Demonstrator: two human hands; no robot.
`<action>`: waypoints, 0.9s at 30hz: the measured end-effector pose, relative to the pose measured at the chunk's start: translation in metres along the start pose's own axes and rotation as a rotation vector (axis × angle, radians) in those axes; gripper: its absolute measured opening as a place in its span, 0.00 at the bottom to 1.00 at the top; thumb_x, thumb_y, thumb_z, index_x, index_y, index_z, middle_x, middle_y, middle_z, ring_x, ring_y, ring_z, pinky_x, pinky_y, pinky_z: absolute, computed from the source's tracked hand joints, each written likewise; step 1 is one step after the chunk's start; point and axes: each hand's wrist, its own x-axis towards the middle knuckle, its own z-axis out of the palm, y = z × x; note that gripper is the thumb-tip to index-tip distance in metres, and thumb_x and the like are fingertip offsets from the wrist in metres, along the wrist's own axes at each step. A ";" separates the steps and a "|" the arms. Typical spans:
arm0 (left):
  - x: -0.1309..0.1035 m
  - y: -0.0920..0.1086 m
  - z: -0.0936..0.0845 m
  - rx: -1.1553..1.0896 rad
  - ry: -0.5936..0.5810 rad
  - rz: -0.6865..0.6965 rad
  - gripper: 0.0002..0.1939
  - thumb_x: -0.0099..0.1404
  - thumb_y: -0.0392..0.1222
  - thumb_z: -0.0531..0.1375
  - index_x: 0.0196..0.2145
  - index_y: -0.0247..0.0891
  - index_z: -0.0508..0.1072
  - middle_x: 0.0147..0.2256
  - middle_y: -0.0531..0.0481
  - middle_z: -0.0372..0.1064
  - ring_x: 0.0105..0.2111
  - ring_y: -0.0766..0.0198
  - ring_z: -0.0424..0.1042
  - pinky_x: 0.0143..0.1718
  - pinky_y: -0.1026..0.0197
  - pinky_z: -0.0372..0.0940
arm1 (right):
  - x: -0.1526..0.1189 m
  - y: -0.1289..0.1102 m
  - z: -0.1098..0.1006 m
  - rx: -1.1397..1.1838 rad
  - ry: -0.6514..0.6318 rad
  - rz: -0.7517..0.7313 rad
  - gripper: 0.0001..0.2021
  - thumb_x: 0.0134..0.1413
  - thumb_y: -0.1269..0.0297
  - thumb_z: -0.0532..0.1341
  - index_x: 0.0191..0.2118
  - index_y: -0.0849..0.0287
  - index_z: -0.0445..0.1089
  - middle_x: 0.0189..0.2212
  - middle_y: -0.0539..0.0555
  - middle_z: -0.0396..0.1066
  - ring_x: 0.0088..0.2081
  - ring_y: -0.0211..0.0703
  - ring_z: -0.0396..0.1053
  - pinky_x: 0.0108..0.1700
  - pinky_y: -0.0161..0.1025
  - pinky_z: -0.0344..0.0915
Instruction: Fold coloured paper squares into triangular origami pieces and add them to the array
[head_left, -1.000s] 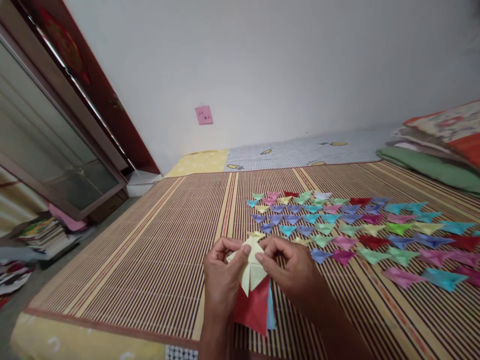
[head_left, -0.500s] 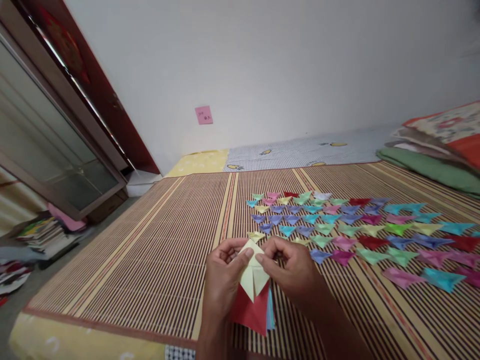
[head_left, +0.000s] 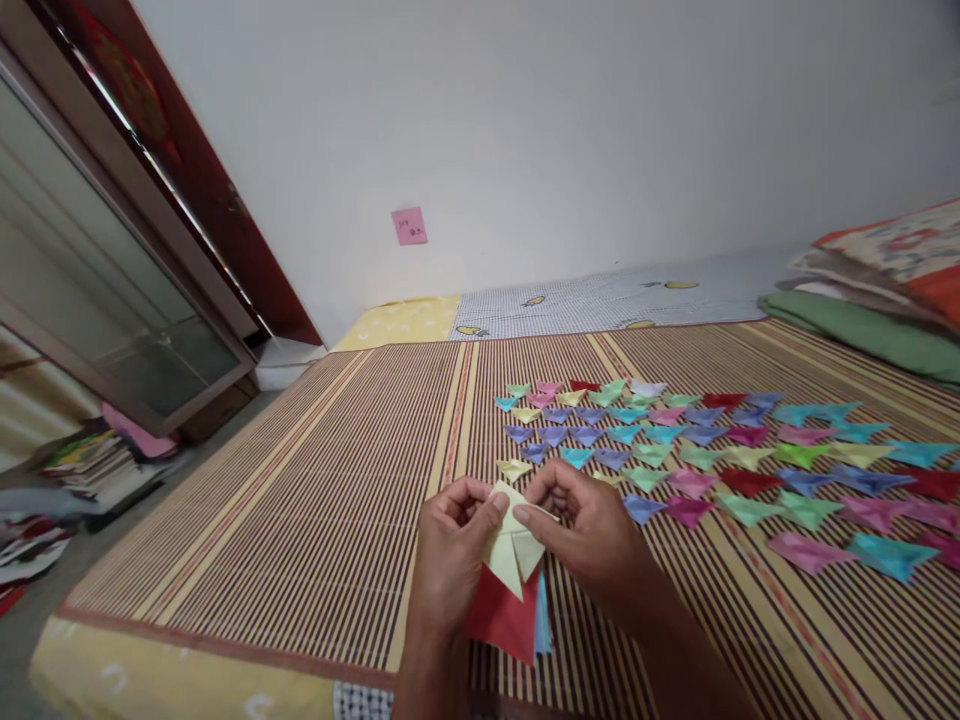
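Between my two hands is a pale yellow sheet of origami paper (head_left: 513,540), folded into a kite-like shape with its point toward me. My left hand (head_left: 454,535) pinches its left edge, thumb on top and fingers curled beneath. On the right side, my right hand (head_left: 581,515) grips the paper between thumb and curled fingers, and the right flap is partly lifted. Below the folded paper lies a stack of coloured paper squares (head_left: 504,620), red on top, with blue and other edges showing at its right. My hands hide part of the stack.
Rows of small folded paper pieces (head_left: 697,457) in many colours spread over the striped mat (head_left: 300,500) ahead and to the right. Folded bedding (head_left: 840,330) sits at the far right. A pink note (head_left: 409,226) is on the wall. Books (head_left: 90,455) lie at the left.
The right flap of the yellow paper has swung outward, opening a wider gap along the middle. My right thumb has shifted slightly with it. The view has tilted a little.
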 end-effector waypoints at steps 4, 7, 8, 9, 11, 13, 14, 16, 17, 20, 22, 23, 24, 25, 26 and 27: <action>-0.001 0.001 0.002 -0.001 0.042 0.032 0.15 0.57 0.47 0.73 0.29 0.34 0.75 0.24 0.53 0.71 0.22 0.68 0.70 0.24 0.67 0.65 | 0.001 0.000 0.001 0.082 -0.097 0.087 0.08 0.55 0.61 0.65 0.32 0.58 0.68 0.24 0.47 0.67 0.26 0.39 0.64 0.28 0.35 0.59; -0.001 0.000 0.001 -0.017 0.037 0.045 0.14 0.57 0.47 0.72 0.29 0.35 0.74 0.25 0.53 0.72 0.21 0.68 0.69 0.24 0.67 0.65 | 0.000 0.000 0.003 0.061 -0.108 0.086 0.11 0.56 0.60 0.63 0.27 0.58 0.67 0.21 0.45 0.62 0.24 0.36 0.59 0.26 0.34 0.54; -0.001 0.000 0.000 -0.020 0.035 0.047 0.14 0.57 0.47 0.72 0.29 0.35 0.74 0.25 0.53 0.72 0.22 0.68 0.69 0.24 0.67 0.66 | 0.000 0.001 0.005 0.064 -0.091 0.085 0.11 0.56 0.59 0.63 0.26 0.58 0.66 0.21 0.45 0.61 0.23 0.36 0.58 0.25 0.34 0.53; -0.001 0.000 0.000 -0.023 0.036 0.049 0.15 0.57 0.47 0.72 0.29 0.35 0.74 0.25 0.53 0.72 0.21 0.68 0.70 0.24 0.67 0.66 | -0.001 0.001 0.006 0.072 -0.083 0.089 0.12 0.56 0.59 0.63 0.26 0.58 0.65 0.20 0.45 0.61 0.23 0.36 0.58 0.25 0.34 0.53; -0.001 0.000 0.000 -0.025 0.045 0.053 0.15 0.57 0.47 0.73 0.29 0.35 0.74 0.24 0.53 0.72 0.21 0.68 0.69 0.24 0.67 0.66 | -0.001 0.002 0.008 0.089 -0.081 0.097 0.13 0.56 0.58 0.63 0.25 0.57 0.64 0.20 0.45 0.60 0.23 0.36 0.57 0.25 0.34 0.53; -0.001 0.001 0.000 -0.025 0.057 0.057 0.15 0.57 0.47 0.73 0.29 0.35 0.73 0.24 0.53 0.72 0.21 0.69 0.69 0.24 0.67 0.66 | -0.001 0.002 0.007 0.087 -0.088 0.090 0.15 0.58 0.57 0.62 0.24 0.57 0.63 0.20 0.45 0.59 0.23 0.36 0.57 0.25 0.35 0.53; -0.001 0.002 0.000 -0.024 0.060 0.056 0.15 0.57 0.47 0.73 0.29 0.35 0.73 0.24 0.53 0.72 0.21 0.69 0.69 0.24 0.67 0.66 | -0.001 0.002 0.005 0.078 -0.093 0.083 0.15 0.59 0.57 0.62 0.24 0.57 0.64 0.19 0.45 0.59 0.23 0.36 0.56 0.26 0.35 0.53; -0.001 0.002 0.000 -0.023 0.058 0.048 0.15 0.57 0.47 0.72 0.29 0.35 0.73 0.24 0.53 0.72 0.21 0.68 0.69 0.24 0.67 0.66 | -0.001 0.002 0.000 0.056 -0.107 0.059 0.15 0.61 0.58 0.60 0.24 0.57 0.65 0.20 0.46 0.60 0.24 0.37 0.58 0.27 0.36 0.54; -0.001 0.002 0.001 -0.023 0.055 0.041 0.15 0.56 0.48 0.73 0.29 0.35 0.73 0.24 0.53 0.72 0.21 0.68 0.69 0.24 0.67 0.66 | -0.001 0.002 -0.003 0.046 -0.119 0.047 0.15 0.61 0.58 0.60 0.25 0.57 0.66 0.20 0.46 0.62 0.24 0.38 0.59 0.28 0.36 0.55; 0.000 0.002 0.001 -0.029 0.051 0.025 0.16 0.55 0.48 0.73 0.28 0.35 0.73 0.23 0.53 0.71 0.21 0.67 0.69 0.23 0.67 0.65 | 0.000 0.002 -0.016 0.021 -0.174 0.034 0.14 0.62 0.60 0.59 0.25 0.57 0.67 0.21 0.48 0.66 0.26 0.39 0.64 0.31 0.37 0.58; -0.001 0.002 0.002 -0.039 0.052 0.022 0.16 0.55 0.48 0.73 0.28 0.35 0.73 0.23 0.54 0.70 0.21 0.67 0.69 0.23 0.67 0.64 | 0.001 0.003 -0.024 -0.004 -0.188 0.043 0.16 0.63 0.60 0.58 0.24 0.58 0.67 0.21 0.49 0.67 0.27 0.40 0.65 0.31 0.38 0.59; -0.001 0.002 0.003 -0.041 0.048 0.020 0.16 0.55 0.48 0.73 0.28 0.35 0.73 0.23 0.54 0.70 0.21 0.67 0.69 0.23 0.67 0.64 | 0.002 0.002 -0.026 -0.008 -0.177 0.050 0.16 0.63 0.59 0.58 0.24 0.58 0.68 0.22 0.49 0.68 0.27 0.40 0.65 0.32 0.38 0.59; -0.002 0.002 0.004 -0.040 0.043 0.019 0.16 0.55 0.48 0.73 0.28 0.35 0.73 0.23 0.54 0.70 0.21 0.67 0.69 0.24 0.67 0.64 | 0.002 0.002 -0.027 0.000 -0.162 0.054 0.15 0.63 0.58 0.58 0.26 0.58 0.69 0.23 0.50 0.69 0.28 0.41 0.66 0.32 0.38 0.60; -0.003 0.002 0.006 -0.036 0.034 0.020 0.16 0.55 0.47 0.73 0.28 0.35 0.73 0.23 0.54 0.70 0.22 0.67 0.69 0.24 0.67 0.64 | 0.002 0.001 -0.027 0.022 -0.148 0.056 0.14 0.63 0.58 0.59 0.28 0.58 0.71 0.25 0.50 0.70 0.30 0.41 0.66 0.33 0.38 0.61; -0.003 0.002 0.007 -0.031 0.022 0.023 0.15 0.55 0.47 0.73 0.28 0.35 0.74 0.23 0.54 0.70 0.22 0.68 0.69 0.24 0.67 0.64 | 0.002 0.000 -0.026 0.053 -0.143 0.057 0.12 0.63 0.57 0.60 0.31 0.58 0.72 0.27 0.50 0.71 0.31 0.41 0.67 0.34 0.38 0.62; -0.004 0.002 0.008 -0.023 0.009 0.027 0.15 0.56 0.47 0.73 0.28 0.35 0.74 0.23 0.54 0.70 0.22 0.68 0.68 0.24 0.67 0.64 | 0.002 -0.001 -0.024 0.081 -0.148 0.057 0.11 0.61 0.57 0.61 0.33 0.59 0.73 0.28 0.50 0.71 0.32 0.41 0.66 0.35 0.38 0.62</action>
